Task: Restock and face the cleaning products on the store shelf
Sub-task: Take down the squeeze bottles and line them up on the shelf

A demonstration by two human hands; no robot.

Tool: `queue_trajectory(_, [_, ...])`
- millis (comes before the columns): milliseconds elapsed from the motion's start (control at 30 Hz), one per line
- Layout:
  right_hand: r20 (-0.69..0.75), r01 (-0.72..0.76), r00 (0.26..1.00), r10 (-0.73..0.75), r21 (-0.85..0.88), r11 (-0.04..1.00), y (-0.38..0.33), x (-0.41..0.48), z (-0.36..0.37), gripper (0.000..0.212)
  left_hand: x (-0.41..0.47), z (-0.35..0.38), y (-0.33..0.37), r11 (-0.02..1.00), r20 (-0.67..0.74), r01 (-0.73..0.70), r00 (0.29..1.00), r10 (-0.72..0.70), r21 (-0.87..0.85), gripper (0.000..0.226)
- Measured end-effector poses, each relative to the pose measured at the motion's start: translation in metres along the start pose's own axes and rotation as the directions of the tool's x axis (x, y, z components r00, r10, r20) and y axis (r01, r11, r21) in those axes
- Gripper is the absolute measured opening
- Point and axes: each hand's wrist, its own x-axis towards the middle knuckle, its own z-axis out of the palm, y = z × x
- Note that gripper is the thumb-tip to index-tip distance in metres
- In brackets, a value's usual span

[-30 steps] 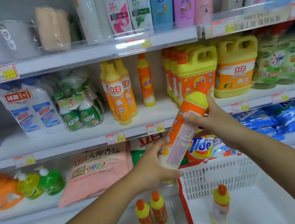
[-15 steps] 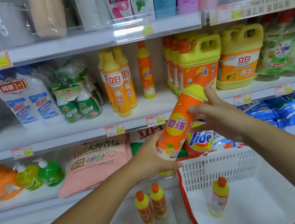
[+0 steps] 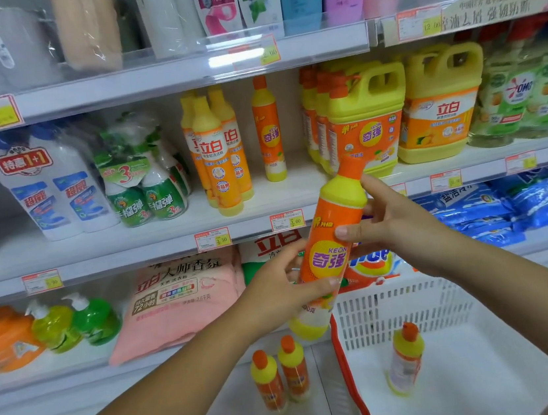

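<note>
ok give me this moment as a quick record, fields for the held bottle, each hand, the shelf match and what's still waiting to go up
held item: orange bottle, yellow shoulder, tilted, front label towards the camera
left hand: grips its lower part
right hand: holds its upper part, thumb across the front
shelf match: matching bottle, upright, alone in its spot on the middle shelf
basket: white, red rim, one spare bottle upright inside
outside basket: two more bottles, upright, just left of it

Head camera faces forward-down, near the shelf point(image 3: 165, 234).
</note>
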Motion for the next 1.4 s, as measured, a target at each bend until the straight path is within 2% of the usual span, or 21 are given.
queue_trajectory(100, [0.024,-0.006,1.0,0.006,-0.015,1.0,0.004,-0.003,0.01,0.069,-0.001,-0.003,0.005,0.999,-0.085,-0.046,0.995,0.048,0.023,0.05])
queue_trajectory(200, [0.07,-0.043,0.996,0.047,-0.055,0.998,0.015,-0.004,0.022,0.068,-0.006,-0.004,0.002,0.996,-0.096,-0.028,0.995,0.035,0.079,0.048])
queue_trajectory(300, [0.246,-0.092,0.957,0.151,-0.239,0.967,0.034,-0.003,0.029,0.08,-0.017,-0.009,-0.02,0.994,-0.047,0.065,0.997,-0.061,0.09,0.054])
queue_trajectory(367, [0.33,-0.128,0.894,0.305,-0.463,0.877,0.054,-0.004,0.029,0.097,-0.027,-0.016,-0.048,0.97,-0.02,0.184,0.983,-0.183,0.16,0.054])
queue_trajectory(400, [0.329,-0.151,0.86,0.391,-0.567,0.81,0.068,-0.005,0.029,0.099,-0.033,-0.019,-0.065,0.953,-0.014,0.245,0.969,-0.246,0.177,0.054])
queue_trajectory(467, [0.279,-0.168,0.819,0.502,-0.72,0.673,0.104,-0.011,0.029,0.09,-0.048,-0.017,-0.104,0.93,-0.014,0.325,0.945,-0.328,0.173,0.053])
queue_trajectory(533, [0.216,-0.15,0.833,0.51,-0.799,0.583,0.146,-0.02,0.033,0.081,-0.062,-0.003,-0.14,0.907,-0.043,0.382,0.924,-0.381,0.176,0.049])
queue_trajectory(600, [0.177,-0.14,0.871,0.458,-0.805,0.577,0.185,-0.028,0.042,0.078,-0.073,0.017,-0.173,0.885,-0.1,0.433,0.901,-0.422,0.172,0.046])
queue_trajectory(700, [0.085,-0.202,0.909,0.407,-0.764,0.612,0.23,-0.037,0.055,0.073,-0.082,0.047,-0.22,0.864,-0.182,0.494,0.863,-0.471,0.103,0.056])
queue_trajectory(767, [0.06,-0.203,0.925,0.376,-0.758,0.62,0.25,-0.044,0.062,0.07,-0.083,0.064,-0.243,0.848,-0.211,0.528,0.834,-0.509,0.042,0.05])
queue_trajectory(867, [0.037,-0.173,0.956,0.292,-0.731,0.66,0.267,-0.055,0.069,0.063,-0.078,0.083,-0.262,0.842,-0.257,0.54,0.814,-0.521,0.005,0.045])
queue_trajectory(1033, [-0.013,-0.218,0.959,0.283,-0.673,0.707,0.272,-0.058,0.074,0.06,-0.065,0.093,-0.278,0.833,-0.26,0.551,0.812,-0.523,0.044,0.049])
queue_trajectory(1200, [-0.027,-0.236,0.957,0.289,-0.654,0.719,0.274,-0.059,0.075,0.06,-0.058,0.094,-0.278,0.823,-0.223,0.554,0.824,-0.521,0.126,0.053])
queue_trajectory(1300, [-0.012,-0.231,0.953,0.302,-0.674,0.702,0.271,-0.06,0.074,0.06,-0.058,0.088,-0.26,0.806,-0.173,0.542,0.84,-0.514,0.237,0.046])
queue_trajectory(1400, [0.018,-0.224,0.941,0.337,-0.715,0.662,0.264,-0.058,0.07,0.063,-0.064,0.066,-0.226,0.77,-0.071,0.499,0.853,-0.516,0.397,0.052])
